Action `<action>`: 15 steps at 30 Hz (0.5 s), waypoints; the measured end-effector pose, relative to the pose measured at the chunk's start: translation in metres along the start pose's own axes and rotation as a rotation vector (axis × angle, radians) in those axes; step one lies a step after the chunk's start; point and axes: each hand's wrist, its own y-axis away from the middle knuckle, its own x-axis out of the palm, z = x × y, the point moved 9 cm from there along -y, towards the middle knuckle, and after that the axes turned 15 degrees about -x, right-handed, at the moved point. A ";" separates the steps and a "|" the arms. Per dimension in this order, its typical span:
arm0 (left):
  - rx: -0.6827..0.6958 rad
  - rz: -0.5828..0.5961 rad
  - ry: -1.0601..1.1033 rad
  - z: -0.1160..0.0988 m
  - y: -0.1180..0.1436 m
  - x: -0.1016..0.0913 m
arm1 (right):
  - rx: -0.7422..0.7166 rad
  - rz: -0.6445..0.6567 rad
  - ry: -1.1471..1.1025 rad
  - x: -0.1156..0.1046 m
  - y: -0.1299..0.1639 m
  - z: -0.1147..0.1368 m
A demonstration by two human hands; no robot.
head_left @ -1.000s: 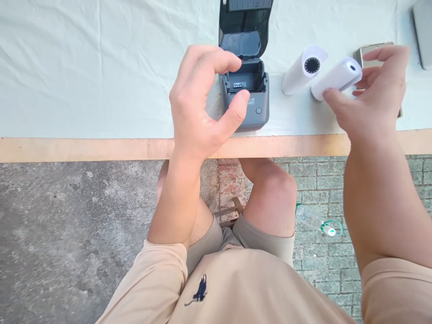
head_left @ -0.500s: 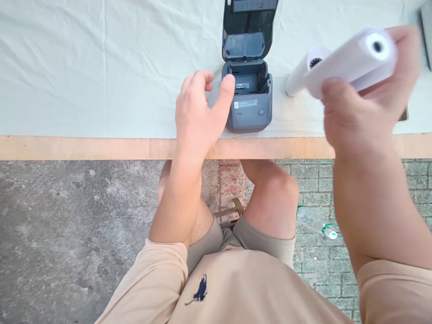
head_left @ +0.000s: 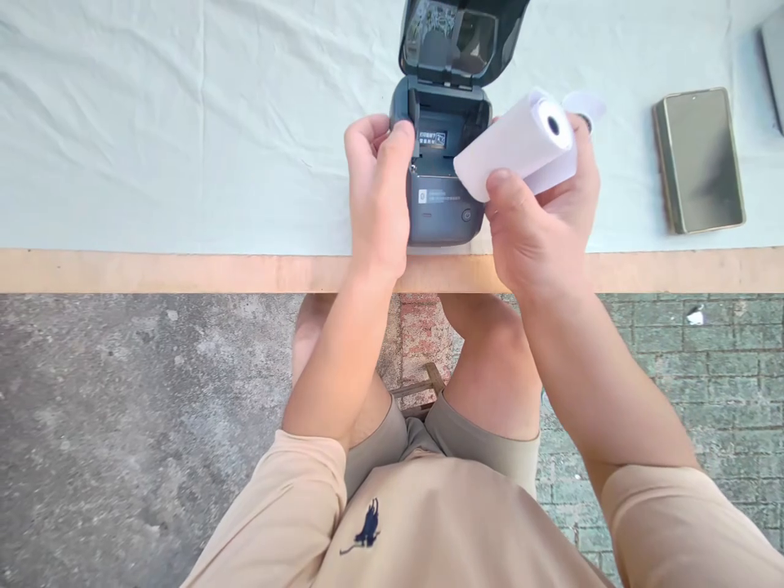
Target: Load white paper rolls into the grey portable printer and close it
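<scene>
A dark grey label printer (head_left: 444,214) stands near the table's front edge with its lid (head_left: 465,37) tipped up and its inner bay bare. My left hand (head_left: 380,188) is closed on the printer's left side, thumb over the rim of the bay and fingers along the outer wall. In my right hand (head_left: 542,220) is a white paper roll (head_left: 511,147), slanted, its near-left end over the printer's right front corner. The roll's dark core hole faces up and right, and a loose flap of paper hangs along its underside. A second white roll (head_left: 585,104) shows partly behind my right fingers.
A phone or similar flat glossy device (head_left: 704,159) lies on the white cloth (head_left: 184,147) to the right. Part of a grey object (head_left: 775,61) enters at the far right edge. The table's wooden front edge (head_left: 153,272) runs across the view.
My right hand has carried the paper roll leftward to the printer, uncovering the flat device. My left hand has moved from beside the printer to gripping its side. The printer has turned slightly.
</scene>
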 end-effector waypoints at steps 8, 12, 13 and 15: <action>-0.249 0.142 0.375 -0.013 0.016 -0.005 | -0.258 0.128 0.024 -0.002 -0.002 0.034; -0.206 0.150 0.396 -0.013 0.012 -0.006 | -0.271 0.168 0.040 -0.005 -0.004 0.033; -0.199 0.151 0.392 -0.012 0.010 -0.006 | -0.280 0.157 0.072 -0.008 -0.006 0.033; -0.176 0.158 0.383 -0.011 0.009 -0.005 | -0.294 0.135 0.150 -0.013 -0.009 0.034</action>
